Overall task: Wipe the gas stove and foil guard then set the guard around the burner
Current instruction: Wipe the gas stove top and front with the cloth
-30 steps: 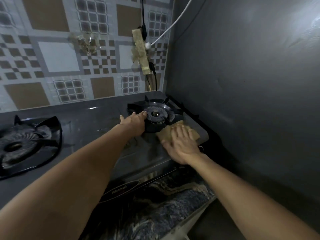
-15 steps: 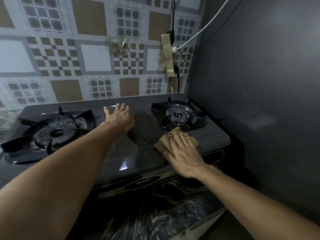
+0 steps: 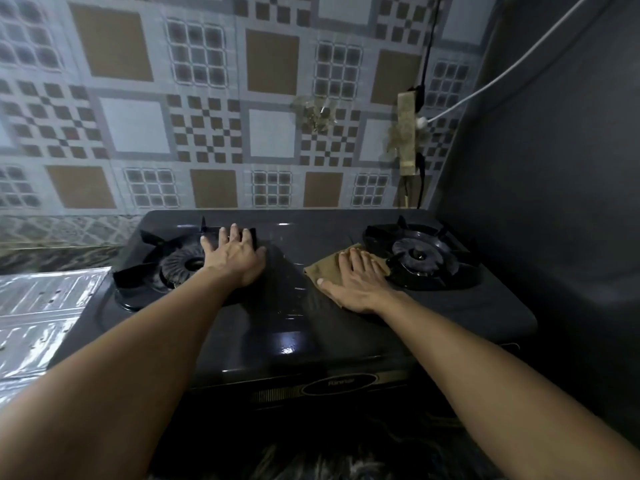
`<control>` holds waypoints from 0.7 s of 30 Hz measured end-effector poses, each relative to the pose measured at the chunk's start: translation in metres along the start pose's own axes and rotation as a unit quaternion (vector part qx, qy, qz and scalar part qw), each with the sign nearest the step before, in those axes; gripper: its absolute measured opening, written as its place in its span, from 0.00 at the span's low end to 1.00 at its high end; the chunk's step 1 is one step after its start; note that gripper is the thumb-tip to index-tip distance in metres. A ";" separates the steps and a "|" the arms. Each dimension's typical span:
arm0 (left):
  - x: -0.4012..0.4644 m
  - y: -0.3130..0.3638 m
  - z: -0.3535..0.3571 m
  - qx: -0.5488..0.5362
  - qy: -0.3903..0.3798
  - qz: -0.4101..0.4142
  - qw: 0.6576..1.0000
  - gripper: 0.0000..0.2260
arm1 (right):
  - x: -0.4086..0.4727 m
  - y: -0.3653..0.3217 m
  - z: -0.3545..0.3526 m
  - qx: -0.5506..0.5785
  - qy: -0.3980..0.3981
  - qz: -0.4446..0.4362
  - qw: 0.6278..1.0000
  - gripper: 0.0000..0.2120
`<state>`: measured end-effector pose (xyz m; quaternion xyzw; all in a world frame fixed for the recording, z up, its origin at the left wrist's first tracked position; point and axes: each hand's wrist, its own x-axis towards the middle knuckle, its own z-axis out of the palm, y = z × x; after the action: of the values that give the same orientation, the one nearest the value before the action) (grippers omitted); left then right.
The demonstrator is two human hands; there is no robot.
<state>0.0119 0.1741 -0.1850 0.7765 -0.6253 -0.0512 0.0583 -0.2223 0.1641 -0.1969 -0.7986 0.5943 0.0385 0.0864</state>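
Observation:
A black two-burner gas stove (image 3: 294,327) fills the middle of the head view. My right hand (image 3: 356,282) lies flat with straight fingers, pressing a brown cloth (image 3: 329,268) onto the stove top just left of the right burner (image 3: 419,256). My left hand (image 3: 235,254) rests open on the right edge of the left burner's grate (image 3: 156,268). The silver foil guard (image 3: 41,306) lies flat on the counter to the left of the stove.
A patterned tiled wall (image 3: 207,116) stands behind the stove, with a power strip (image 3: 407,133) and cables hanging at its right. A dark grey wall (image 3: 554,168) closes off the right side. A marbled counter edge (image 3: 311,465) runs below.
My left hand has moved from the right burner leftward across the stove to the left burner's grate. My right hand slid the cloth left. The view swung left, bringing the foil guard in.

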 end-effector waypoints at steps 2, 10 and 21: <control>0.001 -0.004 0.001 -0.016 0.007 0.006 1.000 0.29 | 0.015 -0.001 -0.004 0.000 -0.006 0.011 1.000 0.44; 0.020 -0.004 -0.002 -0.087 0.052 -0.017 0.995 0.28 | 0.084 -0.003 -0.021 -0.002 -0.027 0.027 0.999 0.46; 0.049 -0.015 0.007 -0.049 0.048 -0.041 0.997 0.32 | 0.152 -0.021 -0.036 -0.051 -0.060 -0.026 0.997 0.41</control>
<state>0.0358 0.1288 -0.1947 0.7993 -0.5863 -0.0467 0.1237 -0.1597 0.0201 -0.1840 -0.8135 0.5641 0.1148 0.0822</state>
